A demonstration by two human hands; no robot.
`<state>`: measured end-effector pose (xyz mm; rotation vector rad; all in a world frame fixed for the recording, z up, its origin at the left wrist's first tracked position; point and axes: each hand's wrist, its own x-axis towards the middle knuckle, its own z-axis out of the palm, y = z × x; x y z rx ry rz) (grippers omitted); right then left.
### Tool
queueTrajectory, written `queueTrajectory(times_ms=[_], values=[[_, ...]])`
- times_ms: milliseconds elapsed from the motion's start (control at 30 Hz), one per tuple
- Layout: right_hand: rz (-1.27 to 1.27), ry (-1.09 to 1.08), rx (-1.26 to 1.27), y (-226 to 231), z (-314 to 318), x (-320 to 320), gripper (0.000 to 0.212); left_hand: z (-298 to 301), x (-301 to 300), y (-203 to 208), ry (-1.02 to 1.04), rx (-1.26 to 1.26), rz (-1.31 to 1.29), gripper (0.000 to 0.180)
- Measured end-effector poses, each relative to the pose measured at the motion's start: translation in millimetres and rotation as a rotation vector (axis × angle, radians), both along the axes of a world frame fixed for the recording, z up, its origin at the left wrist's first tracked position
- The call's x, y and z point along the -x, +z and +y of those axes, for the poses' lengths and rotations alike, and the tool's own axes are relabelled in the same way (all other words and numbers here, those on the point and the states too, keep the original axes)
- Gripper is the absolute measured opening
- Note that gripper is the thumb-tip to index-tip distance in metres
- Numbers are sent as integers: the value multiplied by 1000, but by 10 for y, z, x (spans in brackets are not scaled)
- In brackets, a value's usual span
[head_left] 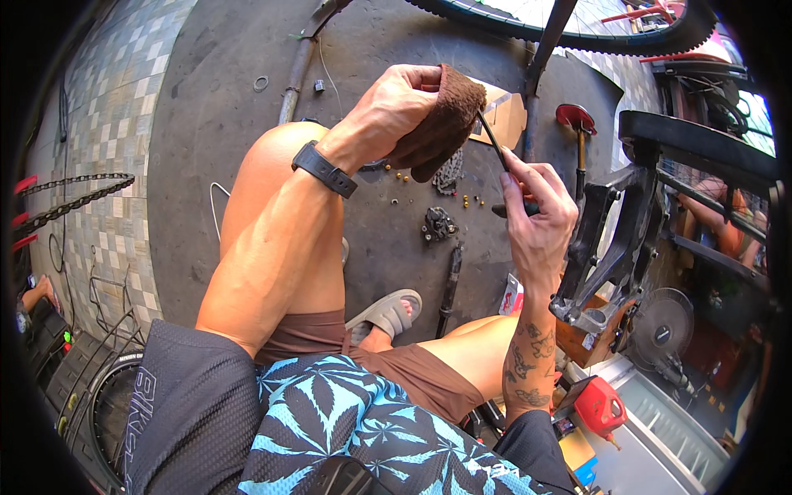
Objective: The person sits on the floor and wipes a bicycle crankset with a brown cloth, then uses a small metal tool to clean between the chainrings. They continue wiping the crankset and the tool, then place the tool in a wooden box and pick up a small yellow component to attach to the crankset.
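Observation:
My left hand (386, 107), with a black watch on its wrist, is closed on a brown cloth (450, 115) that hangs in folds over its fingers. In my right hand (540, 202) a slim black rod (493, 140) is pinched between thumb and fingers. Its upper tip meets the edge of the cloth; whether the cloth wraps round it I cannot tell. A dark, thicker piece (513, 210) shows under the right palm, perhaps the rod's handle. On the dark mat below lie a bike chain (448, 175), several small gold-coloured parts (468, 200) and a black mechanical part (439, 224).
An opened cardboard piece (502, 115) lies beyond my hands. To the right stand a black bike frame (615, 231) and a saddle on a post (577, 120). A black tube (451, 280) lies by my sandalled foot. A wheel (577, 33) crosses the far edge.

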<state>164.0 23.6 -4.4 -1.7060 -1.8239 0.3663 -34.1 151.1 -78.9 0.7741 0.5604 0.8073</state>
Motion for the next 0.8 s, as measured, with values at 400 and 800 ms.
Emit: queueTrajectory(times_ms=[400, 800], values=[[434, 44, 794, -38, 30, -463, 27, -77, -109, -3, -210, -400, 259, 28], [682, 63, 856, -69, 84, -640, 30, -122, -242, -86, -214, -312, 249, 28]])
